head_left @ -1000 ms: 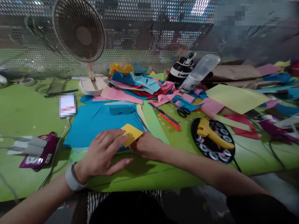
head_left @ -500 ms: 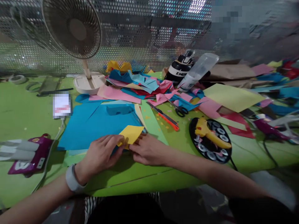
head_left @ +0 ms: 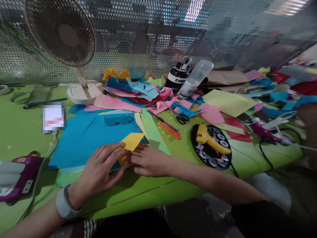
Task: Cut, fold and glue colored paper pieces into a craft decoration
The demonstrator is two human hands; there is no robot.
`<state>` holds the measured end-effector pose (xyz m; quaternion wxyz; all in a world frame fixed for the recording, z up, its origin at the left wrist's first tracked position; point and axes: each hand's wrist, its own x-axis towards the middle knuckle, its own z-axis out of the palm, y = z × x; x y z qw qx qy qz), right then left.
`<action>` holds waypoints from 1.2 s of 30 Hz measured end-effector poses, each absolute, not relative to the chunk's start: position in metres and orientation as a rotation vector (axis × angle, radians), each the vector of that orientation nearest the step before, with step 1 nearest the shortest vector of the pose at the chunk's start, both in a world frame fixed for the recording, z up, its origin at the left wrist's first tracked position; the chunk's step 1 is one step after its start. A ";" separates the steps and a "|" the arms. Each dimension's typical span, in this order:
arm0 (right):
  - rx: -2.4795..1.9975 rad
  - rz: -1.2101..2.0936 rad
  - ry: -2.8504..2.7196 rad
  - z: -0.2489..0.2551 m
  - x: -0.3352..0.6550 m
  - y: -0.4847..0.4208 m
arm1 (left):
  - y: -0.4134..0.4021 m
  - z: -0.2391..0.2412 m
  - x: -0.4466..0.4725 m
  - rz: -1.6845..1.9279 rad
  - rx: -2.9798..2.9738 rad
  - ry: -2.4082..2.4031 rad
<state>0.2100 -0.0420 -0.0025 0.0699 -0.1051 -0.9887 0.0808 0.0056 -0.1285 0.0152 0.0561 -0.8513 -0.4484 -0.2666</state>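
Observation:
A folded piece of yellow paper is between my two hands, near the front edge of the green table. My left hand grips its left side, thumb below and fingers above. My right hand pinches its right lower part; the right fingertips are partly hidden behind the paper. One flap of the paper stands up as a pointed diamond, and a darker fold lies under it. Just behind my hands lies a large sheet of blue paper, with paler sheets showing beneath its edges.
An orange utility knife and black scissors lie behind my right hand. A yellow glue gun rests on a round black stand to the right. Paper scraps, a fan and two bottles stand or lie farther back.
The view has swung to the right, so things sit farther left. My left thumb and fingers have spread wider apart around the yellow paper, showing more of its lower fold.

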 end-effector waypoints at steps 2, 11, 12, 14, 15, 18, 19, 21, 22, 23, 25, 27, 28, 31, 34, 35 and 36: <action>-0.309 0.260 -2.954 -0.007 0.209 -0.039 | -0.134 0.014 0.010 -0.808 -2.542 -1.242; -0.396 0.500 -2.729 -0.012 0.207 -0.030 | -0.123 -0.003 0.007 -0.798 -2.572 -1.616; -0.401 0.552 -2.703 -0.013 0.208 -0.029 | -0.124 -0.001 0.006 -0.853 -2.520 -1.602; -0.399 0.651 -2.678 -0.014 0.208 -0.026 | -0.127 0.004 0.008 -0.923 -2.445 -1.508; -0.389 0.691 -2.679 -0.014 0.208 -0.024 | -0.128 0.006 0.009 -0.926 -2.446 -1.451; -0.329 0.748 -2.711 -0.013 0.206 -0.021 | -0.129 0.009 0.013 -0.872 -2.570 -1.452; -0.315 0.749 -2.731 -0.012 0.205 -0.021 | -0.127 0.008 0.014 -0.863 -2.611 -1.519; -0.317 0.743 -2.770 -0.009 0.203 -0.020 | -0.119 0.003 0.012 -0.859 -2.694 -1.622; -0.323 0.746 -2.791 -0.008 0.202 -0.019 | -0.115 0.001 0.010 -0.858 -2.749 -1.641; -0.330 0.753 -2.807 -0.008 0.202 -0.019 | -0.111 -0.002 0.008 -0.855 -2.816 -1.651; -0.341 0.771 -2.813 -0.008 0.203 -0.017 | -0.106 -0.005 0.003 -0.863 -2.913 -1.658; -0.375 0.789 -2.783 -0.009 0.205 -0.015 | -0.104 -0.006 -0.003 -0.896 -2.934 -1.693; -0.407 0.797 -2.758 -0.010 0.207 -0.013 | -0.104 -0.005 -0.007 -0.914 -2.926 -1.719; -0.493 0.826 -2.678 -0.013 0.211 -0.008 | -0.104 -0.002 -0.016 -0.898 -2.963 -1.795; -0.507 0.829 -2.654 -0.015 0.214 -0.007 | -0.103 0.000 -0.019 -0.881 -2.986 -1.868; -0.503 0.824 -2.656 -0.016 0.214 -0.007 | -0.103 -0.001 -0.019 -0.895 -2.975 -1.885; -0.501 0.819 -2.660 -0.016 0.215 -0.008 | -0.102 -0.002 -0.018 -0.914 -2.959 -1.898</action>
